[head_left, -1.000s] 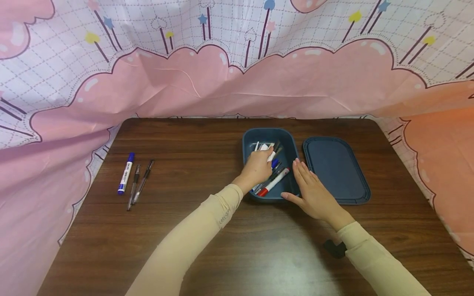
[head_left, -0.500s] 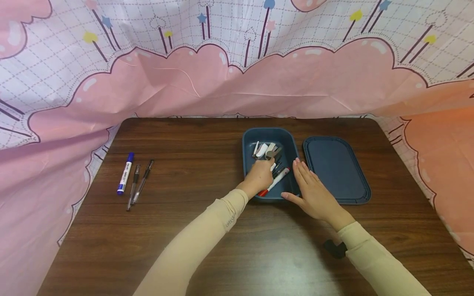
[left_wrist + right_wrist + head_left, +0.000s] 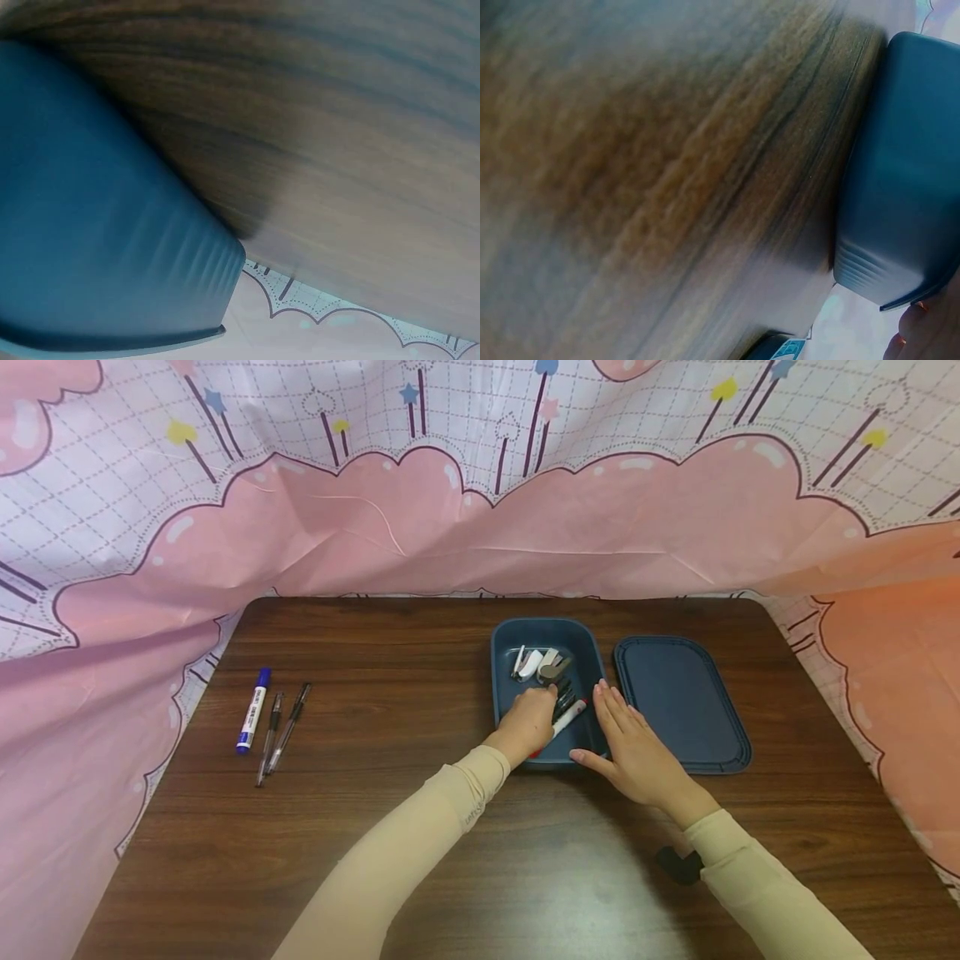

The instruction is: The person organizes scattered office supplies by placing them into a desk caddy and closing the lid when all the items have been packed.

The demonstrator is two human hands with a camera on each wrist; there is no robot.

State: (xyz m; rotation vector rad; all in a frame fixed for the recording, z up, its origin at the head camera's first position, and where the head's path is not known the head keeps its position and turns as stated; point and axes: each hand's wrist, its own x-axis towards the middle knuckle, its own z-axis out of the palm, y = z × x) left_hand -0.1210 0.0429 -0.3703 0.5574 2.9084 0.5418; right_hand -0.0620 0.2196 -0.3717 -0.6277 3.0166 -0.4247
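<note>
My left hand (image 3: 528,720) reaches down into a dark blue open box (image 3: 498,652). Its fingers are bent over the pens (image 3: 565,700) there, and I cannot tell whether they pinch one. A white marker with red ends (image 3: 570,717) lies slanted beside that hand, partly covered by it. Farther back in the box sit small white objects (image 3: 531,663) and a grey-brown one (image 3: 553,672). My right hand (image 3: 637,760) lies with straight fingers along the box's right side, thumb at the near right corner. In the right wrist view, its fingers (image 3: 913,330) show below the box wall (image 3: 900,172).
A flat dark blue lid (image 3: 682,706) lies right of the box. On the table's left are a white marker with blue ends (image 3: 253,712) and two dark pens (image 3: 271,739) (image 3: 289,727). A patterned pink and white cloth (image 3: 480,543) hangs behind the table.
My left hand has drawn back from the small white objects toward the near part of the box, uncovering them and covering more of the red-ended marker. My right hand has stayed in place.
</note>
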